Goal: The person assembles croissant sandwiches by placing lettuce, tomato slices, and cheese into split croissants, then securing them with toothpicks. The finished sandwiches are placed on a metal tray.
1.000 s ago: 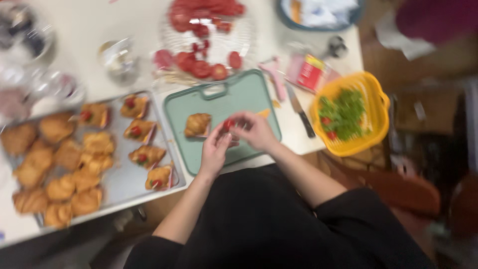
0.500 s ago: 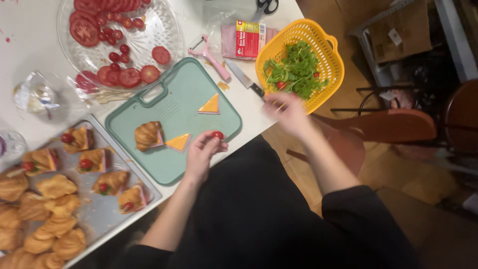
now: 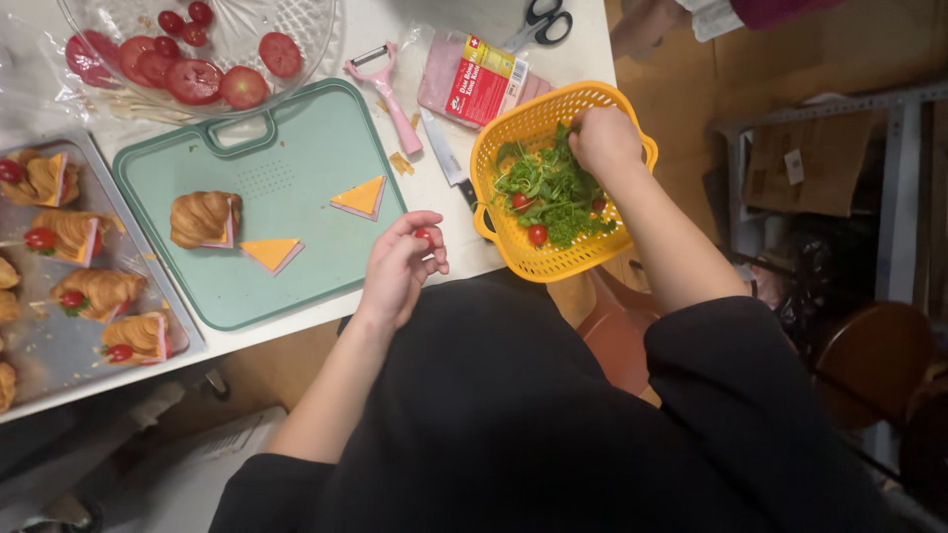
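Observation:
My left hand (image 3: 400, 265) pinches a small red cherry tomato (image 3: 425, 236) at the near right corner of the green cutting board (image 3: 296, 133). On the board lie a split croissant (image 3: 202, 218) and two triangular cheese-and-ham slices (image 3: 361, 197). My right hand (image 3: 604, 138) reaches into the yellow basket (image 3: 513, 252), fingers down in the green salad leaves (image 3: 548, 188); whether it grips any is hidden. A few cherry tomatoes lie among the leaves.
A metal tray (image 3: 54, 345) at left holds several filled croissants. A glass bowl (image 3: 247, 44) of sliced tomatoes stands behind the board. A pink peeler (image 3: 390, 94), a knife (image 3: 449, 158), a ham pack (image 3: 472, 79) and scissors (image 3: 538, 20) lie nearby. A chair (image 3: 869, 345) is at right.
My right hand moved from the table edge into the yellow basket. My left hand stays by the board with the tomato. The view has shifted left.

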